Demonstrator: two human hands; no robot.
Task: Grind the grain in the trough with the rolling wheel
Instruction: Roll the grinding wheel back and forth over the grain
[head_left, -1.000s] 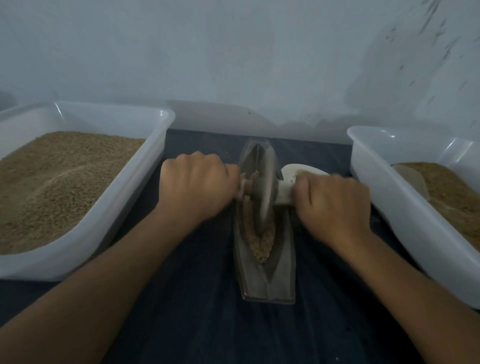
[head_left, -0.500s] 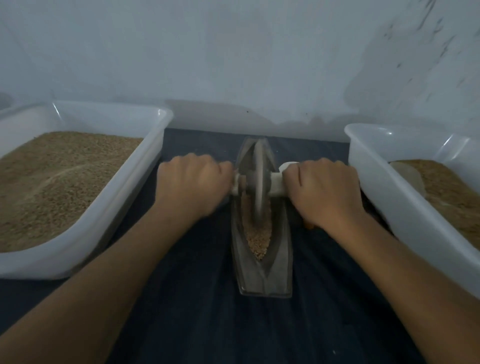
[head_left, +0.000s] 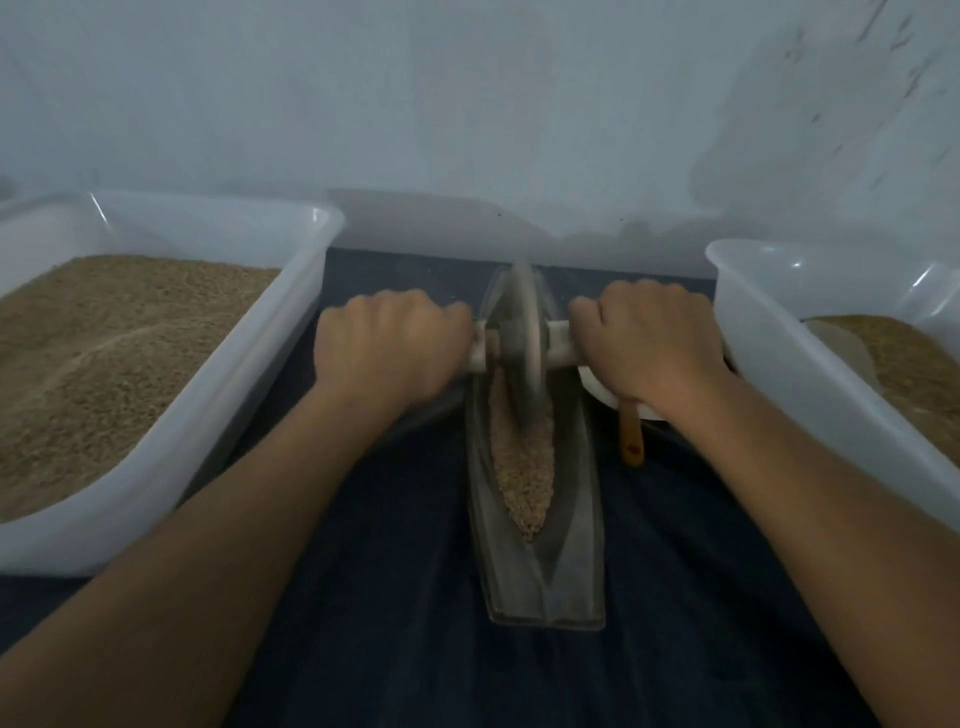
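**Wheel at the far end of its stroke**

Both fists, left hand (head_left: 387, 353) and right hand (head_left: 649, 345), clench the pale axle handle (head_left: 558, 349) on either side of the grey metal rolling wheel (head_left: 521, 338). The wheel has travelled from mid-trough a second ago to the far tip of the long, boat-shaped grey trough (head_left: 540, 587), uncovering the tan grain (head_left: 522, 467) heaped along the middle and near channel. That grain looks coarse, so grinding appears unfinished; a return stroke toward the near end seems due. White plastic tubs (head_left: 291, 332) of grain flank the trough.
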